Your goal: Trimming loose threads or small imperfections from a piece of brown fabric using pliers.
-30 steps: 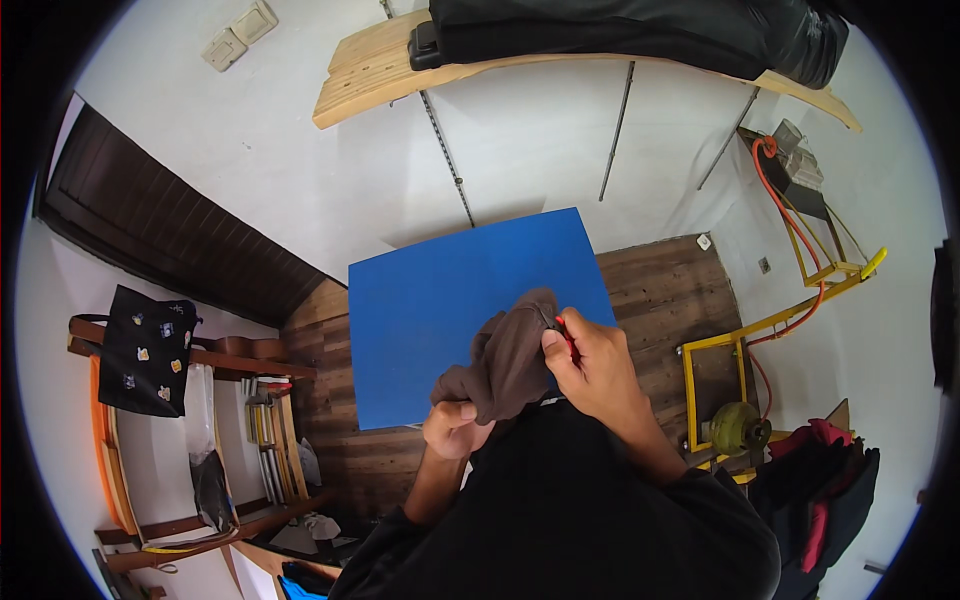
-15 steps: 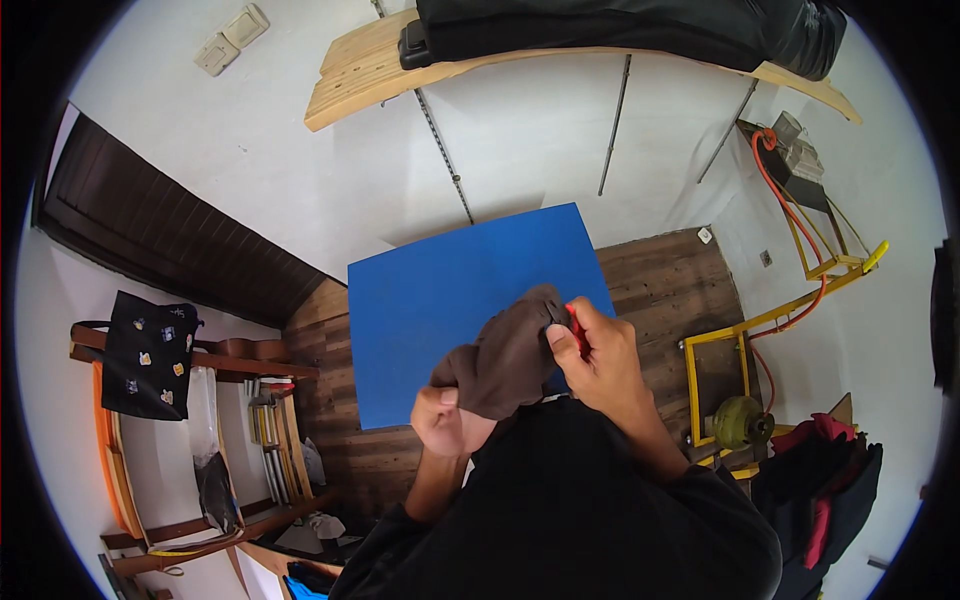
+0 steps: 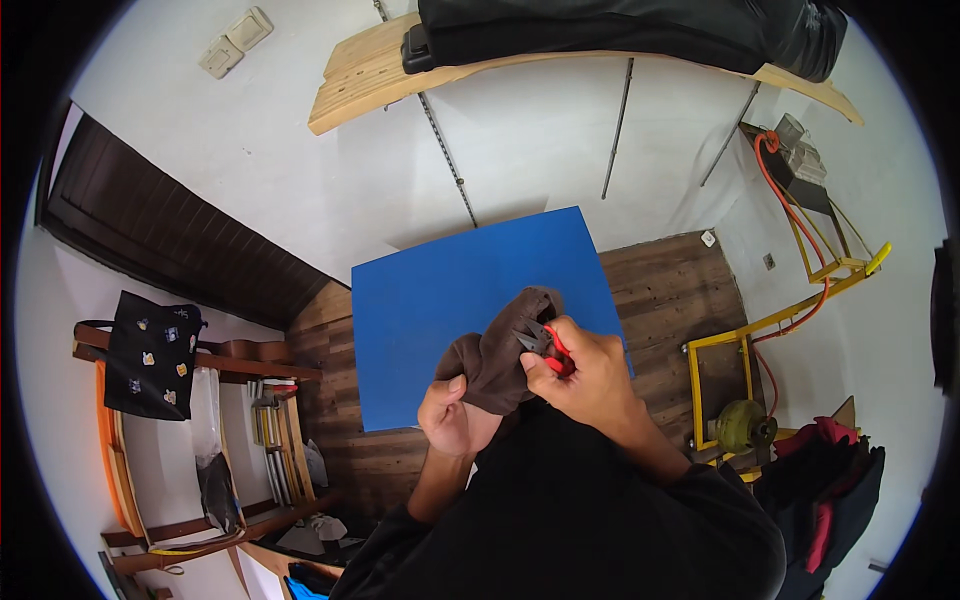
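Observation:
A dark brown piece of cloth [image 3: 480,362], bunched up, is held over the blue tabletop. My left hand [image 3: 455,420] grips its lower left part, with the thumb on top and the fingers hidden underneath. Closed round a pair of red-handled thread snips [image 3: 534,341] is my right hand [image 3: 592,378]. The dark blades of the snips are slightly apart and lie over the cloth near its upper right end. Whether they touch the fabric I cannot tell.
Below my hands stands the blue table [image 3: 430,300]. A wooden shelf [image 3: 350,92] with a black covered thing crosses the far wall. At right are a yellow metal frame [image 3: 694,390] and dark clothes [image 3: 822,490]; at left, a rack with a black tote bag [image 3: 150,355].
The snips have turned in my right hand, so their blades now show, pointing left over the cloth. My left hand has shifted slightly right and the cloth is bunched closer.

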Tool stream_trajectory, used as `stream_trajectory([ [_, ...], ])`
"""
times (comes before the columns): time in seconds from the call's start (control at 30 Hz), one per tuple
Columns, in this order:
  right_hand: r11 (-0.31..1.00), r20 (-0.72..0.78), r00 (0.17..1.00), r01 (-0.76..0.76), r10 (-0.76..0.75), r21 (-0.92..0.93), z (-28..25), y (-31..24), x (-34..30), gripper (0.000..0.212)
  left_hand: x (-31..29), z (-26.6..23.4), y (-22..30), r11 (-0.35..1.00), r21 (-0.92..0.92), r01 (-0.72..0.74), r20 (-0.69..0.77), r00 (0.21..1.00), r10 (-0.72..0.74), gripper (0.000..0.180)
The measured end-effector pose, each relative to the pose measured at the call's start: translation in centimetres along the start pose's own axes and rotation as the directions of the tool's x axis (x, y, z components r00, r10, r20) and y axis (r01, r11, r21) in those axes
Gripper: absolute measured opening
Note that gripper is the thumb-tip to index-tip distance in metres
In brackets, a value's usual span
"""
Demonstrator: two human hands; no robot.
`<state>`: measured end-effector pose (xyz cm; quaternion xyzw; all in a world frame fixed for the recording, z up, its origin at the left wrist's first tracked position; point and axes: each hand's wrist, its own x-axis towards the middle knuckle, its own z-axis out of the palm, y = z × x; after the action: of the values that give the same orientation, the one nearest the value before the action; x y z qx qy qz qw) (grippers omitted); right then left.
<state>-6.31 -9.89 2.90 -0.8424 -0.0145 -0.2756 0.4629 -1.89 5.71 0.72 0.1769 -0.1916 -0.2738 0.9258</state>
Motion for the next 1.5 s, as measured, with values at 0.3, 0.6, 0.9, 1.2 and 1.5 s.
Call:
stream_trajectory([
  [0.3, 0.999, -0.051, 0.998, 0.038, -0.039, -0.012, -0.6, 2.6, 0.9, 0.022, 0.8, 0.5, -0.2, 0.998, 0.013, 0.055, -0.174, 0.983, -0.052, 0.026],
  [0.6, 0.945, 0.098, 0.978, -0.205, 0.185, 0.254, -1.0, 5.7, 4.0, 0.027, 4.8, -2.6, 0.4, 0.994, 0.072, 0.080, -0.155, 0.986, -0.068, 0.026],
  [0.9, 0.963, 0.173, 0.964, -0.228, 0.202, 0.146, -1.1, 7.4, 3.0, 0.039, 7.1, -1.0, 4.1, 0.578, 0.813, -0.066, -0.046, 0.983, 0.177, 0.020],
  [1.2, 0.999, 0.070, 0.997, -0.024, 0.026, -0.028, 0.6, 10.1, 3.0, 0.022, 9.2, 2.7, 5.9, 0.315, 0.894, -0.317, 0.284, 0.947, 0.147, 0.017],
  [1.5, 0.984, -0.709, 0.694, -0.002, -0.126, -0.177, -9.5, 7.8, 7.4, 0.009, 11.1, 12.7, 11.0, 0.085, 0.860, -0.503, 0.488, 0.859, 0.151, 0.016],
])
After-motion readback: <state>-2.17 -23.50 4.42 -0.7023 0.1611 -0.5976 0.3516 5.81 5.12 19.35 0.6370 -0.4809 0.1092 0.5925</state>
